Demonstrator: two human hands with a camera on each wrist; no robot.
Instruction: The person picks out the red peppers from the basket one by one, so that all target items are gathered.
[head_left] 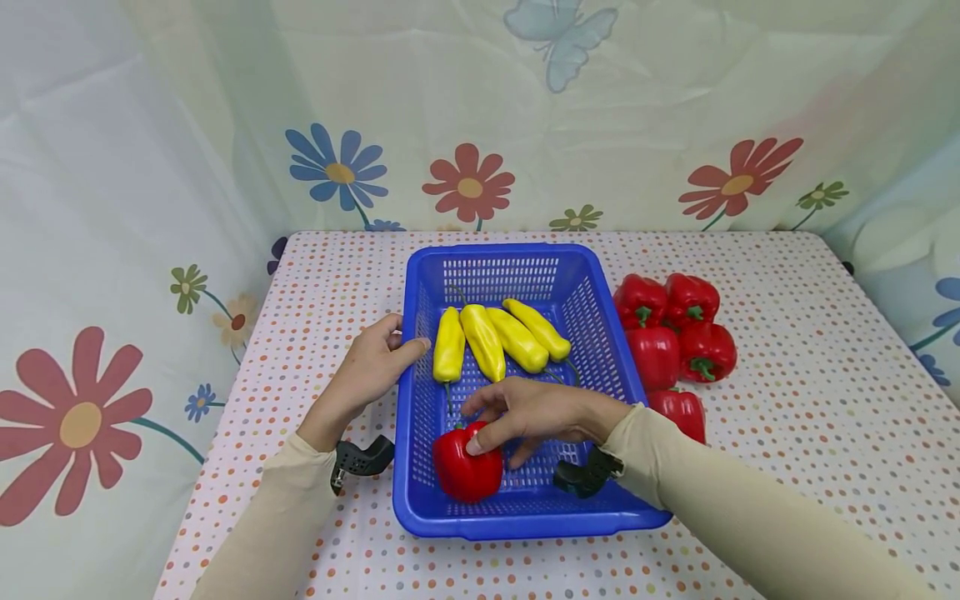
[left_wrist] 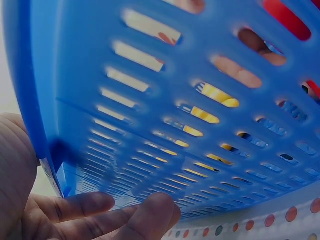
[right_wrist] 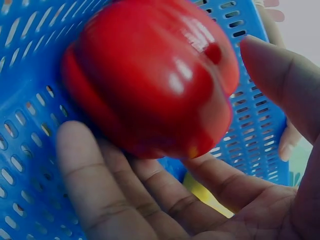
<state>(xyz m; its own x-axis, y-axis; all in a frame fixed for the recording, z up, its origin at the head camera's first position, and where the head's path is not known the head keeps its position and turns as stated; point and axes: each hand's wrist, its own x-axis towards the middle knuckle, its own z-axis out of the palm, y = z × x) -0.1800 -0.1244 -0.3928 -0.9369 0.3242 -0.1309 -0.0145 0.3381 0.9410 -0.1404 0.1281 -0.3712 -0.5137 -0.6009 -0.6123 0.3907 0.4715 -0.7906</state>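
Note:
A blue plastic basket [head_left: 517,528] with slotted walls stands on the table. My left hand [head_left: 375,360] holds its left rim, thumb over the edge and fingers against the outer wall [left_wrist: 75,125]. Inside, near the front left corner, sits a red bell pepper [head_left: 467,473]. My right hand [head_left: 536,410] reaches into the basket beside this pepper. In the right wrist view, its fingers [right_wrist: 82,165] are spread along the underside of the pepper [right_wrist: 150,75], and the thumb stands apart from it. Several long yellow peppers [head_left: 483,342] lie side by side toward the back of the basket.
Several more red bell peppers [head_left: 652,357] are grouped on the table just right of the basket, one partly hidden by the right forearm. A dotted cloth [head_left: 795,375] covers the table. Behind it hangs a flowered curtain [head_left: 622,150].

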